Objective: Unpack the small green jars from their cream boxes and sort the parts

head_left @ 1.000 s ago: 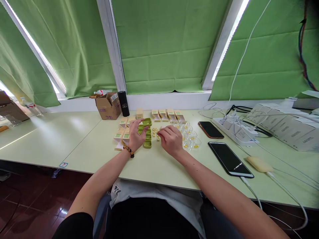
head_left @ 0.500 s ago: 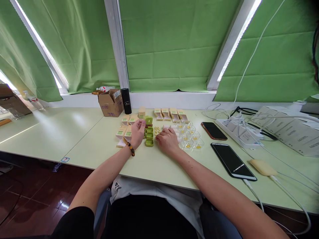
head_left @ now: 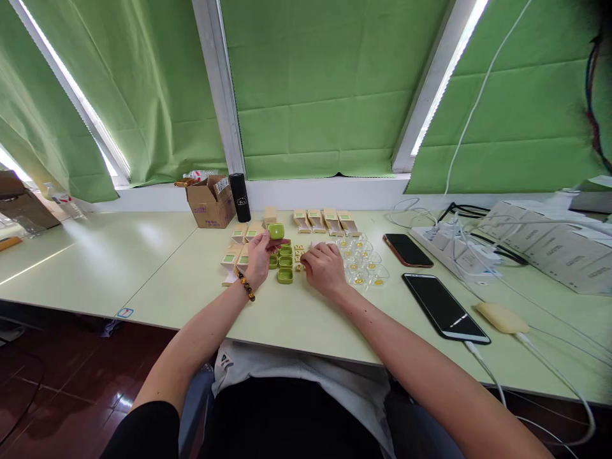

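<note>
My left hand [head_left: 261, 256], with a beaded bracelet at the wrist, grips a small green case [head_left: 276, 231] and holds it up over the table. Below it stand several open green cases [head_left: 285, 275] in rows. My right hand [head_left: 326, 266] is closed, its fingertips bent together at the small yellow pieces [head_left: 298, 257]; whatever is between them is too small to make out. Just right of that hand lie several clear plastic packs with yellow centres [head_left: 358, 279]. To the left of my left hand are folded cardboard boxes [head_left: 229, 258], partly hidden by it.
More small boxes [head_left: 331, 220] line the back. A brown carton [head_left: 210, 203] and a black bottle [head_left: 240, 197] stand back left. Rightward lie two phones [head_left: 447, 307], [head_left: 407, 250], a power strip [head_left: 459, 252], cables, a yellowish charger block [head_left: 503, 317] and white boxes [head_left: 549, 245].
The green case in my left hand has shifted slightly left. My right hand has drawn its fingers together by the yellow pieces. The whole view has shifted a little.
</note>
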A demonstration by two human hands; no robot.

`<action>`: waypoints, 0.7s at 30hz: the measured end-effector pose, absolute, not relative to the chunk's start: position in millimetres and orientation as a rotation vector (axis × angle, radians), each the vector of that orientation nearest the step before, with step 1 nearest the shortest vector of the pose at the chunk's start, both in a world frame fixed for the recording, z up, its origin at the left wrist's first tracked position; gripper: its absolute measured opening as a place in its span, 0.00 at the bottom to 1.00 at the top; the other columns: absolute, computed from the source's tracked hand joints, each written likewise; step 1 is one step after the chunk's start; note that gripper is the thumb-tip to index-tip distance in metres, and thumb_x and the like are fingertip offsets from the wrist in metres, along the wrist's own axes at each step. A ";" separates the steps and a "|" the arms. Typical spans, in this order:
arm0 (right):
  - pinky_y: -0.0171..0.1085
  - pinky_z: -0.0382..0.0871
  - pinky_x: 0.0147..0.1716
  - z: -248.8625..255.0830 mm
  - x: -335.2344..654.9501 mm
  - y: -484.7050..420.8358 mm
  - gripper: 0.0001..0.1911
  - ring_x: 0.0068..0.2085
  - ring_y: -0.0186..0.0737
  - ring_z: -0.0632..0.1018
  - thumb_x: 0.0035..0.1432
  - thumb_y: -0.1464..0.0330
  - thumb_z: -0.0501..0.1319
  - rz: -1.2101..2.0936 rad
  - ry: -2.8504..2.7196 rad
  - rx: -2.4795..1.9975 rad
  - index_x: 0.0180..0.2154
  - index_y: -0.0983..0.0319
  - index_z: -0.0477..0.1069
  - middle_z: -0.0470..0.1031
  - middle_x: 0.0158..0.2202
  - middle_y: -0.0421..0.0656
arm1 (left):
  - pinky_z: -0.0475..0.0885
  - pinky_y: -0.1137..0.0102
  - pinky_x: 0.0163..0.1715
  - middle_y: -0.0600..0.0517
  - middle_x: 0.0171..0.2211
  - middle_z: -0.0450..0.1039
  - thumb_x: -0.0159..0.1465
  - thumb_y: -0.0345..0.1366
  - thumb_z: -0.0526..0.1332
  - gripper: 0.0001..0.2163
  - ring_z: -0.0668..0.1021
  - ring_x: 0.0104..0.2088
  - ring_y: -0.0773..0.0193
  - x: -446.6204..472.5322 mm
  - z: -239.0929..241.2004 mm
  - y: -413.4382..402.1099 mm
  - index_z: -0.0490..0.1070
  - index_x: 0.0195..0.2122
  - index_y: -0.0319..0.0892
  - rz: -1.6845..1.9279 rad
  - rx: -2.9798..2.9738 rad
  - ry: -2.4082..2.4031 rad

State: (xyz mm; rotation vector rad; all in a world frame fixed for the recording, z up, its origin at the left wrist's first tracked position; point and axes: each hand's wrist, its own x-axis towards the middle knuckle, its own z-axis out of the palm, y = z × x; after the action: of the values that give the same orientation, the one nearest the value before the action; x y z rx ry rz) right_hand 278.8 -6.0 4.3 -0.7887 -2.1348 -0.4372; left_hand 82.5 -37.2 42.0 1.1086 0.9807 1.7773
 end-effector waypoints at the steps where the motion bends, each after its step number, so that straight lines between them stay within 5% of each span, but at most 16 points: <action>1: 0.45 0.55 0.43 6.9 282.0 -5.3 0.09 0.39 0.45 0.72 0.62 0.76 0.63 -0.431 -2.085 -0.793 0.32 0.60 0.79 0.83 0.32 0.44 | 0.70 0.68 0.32 0.45 0.31 0.83 0.64 0.63 0.65 0.25 0.82 0.33 0.60 80.8 44.2 -37.1 0.72 0.36 0.42 1.793 1.117 0.989; 8: 0.44 0.56 0.40 10.9 297.9 0.4 0.09 0.38 0.45 0.72 0.63 0.76 0.62 -0.378 -1.905 -0.828 0.32 0.59 0.78 0.82 0.31 0.42 | 0.70 0.67 0.34 0.48 0.34 0.81 0.66 0.50 0.68 0.15 0.80 0.34 0.60 62.4 78.0 -51.4 0.74 0.35 0.43 1.830 1.650 1.272; 13: 0.45 0.56 0.41 9.0 292.6 -2.0 0.10 0.39 0.46 0.73 0.63 0.76 0.62 -0.334 -1.924 -0.822 0.32 0.59 0.78 0.83 0.33 0.43 | 0.71 0.54 0.47 0.48 0.35 0.81 0.63 0.37 0.71 0.04 0.79 0.43 0.51 37.2 75.6 -84.0 0.79 0.33 0.46 1.504 2.465 1.664; 21: 0.45 0.56 0.42 11.8 290.6 -7.1 0.10 0.39 0.46 0.72 0.65 0.75 0.62 -0.332 -1.927 -0.787 0.32 0.60 0.78 0.83 0.32 0.44 | 0.68 0.52 0.45 0.46 0.27 0.77 0.65 0.37 0.70 0.12 0.71 0.46 0.47 29.5 25.5 -113.8 0.76 0.24 0.47 0.955 2.931 1.780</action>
State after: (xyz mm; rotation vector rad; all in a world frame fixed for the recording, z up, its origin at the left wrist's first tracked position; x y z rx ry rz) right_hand 290.6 -7.1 11.8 -0.7866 -1.9275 -0.3317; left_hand 29.5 -113.8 25.5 2.9309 1.7796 0.9554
